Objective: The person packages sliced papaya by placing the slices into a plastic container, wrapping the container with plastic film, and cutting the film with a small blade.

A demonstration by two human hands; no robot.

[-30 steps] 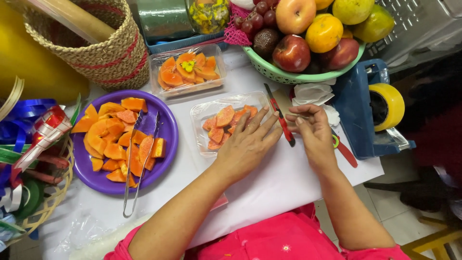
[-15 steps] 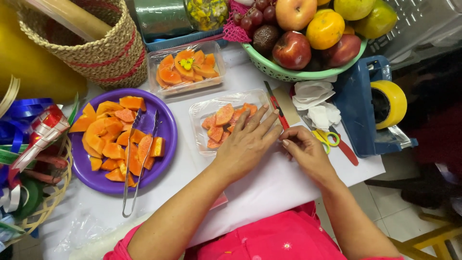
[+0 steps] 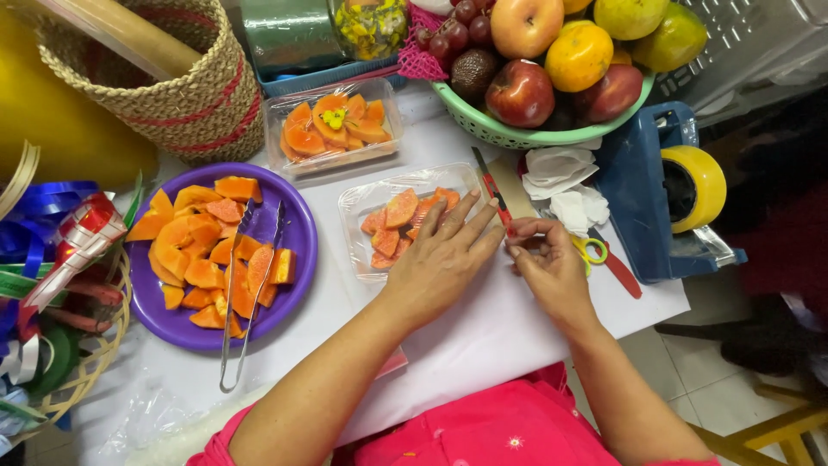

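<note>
My left hand presses flat on the clear papaya tray — my right hand pinches beside the knife.

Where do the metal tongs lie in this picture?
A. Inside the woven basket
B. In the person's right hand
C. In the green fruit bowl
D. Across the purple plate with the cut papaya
D: the metal tongs lie across the purple plate, over the papaya pieces, with their joined end reaching past the near rim.

Fruit stall/shop: fruit bowl, packed papaya trays, ribbons, tape dispenser.
</note>
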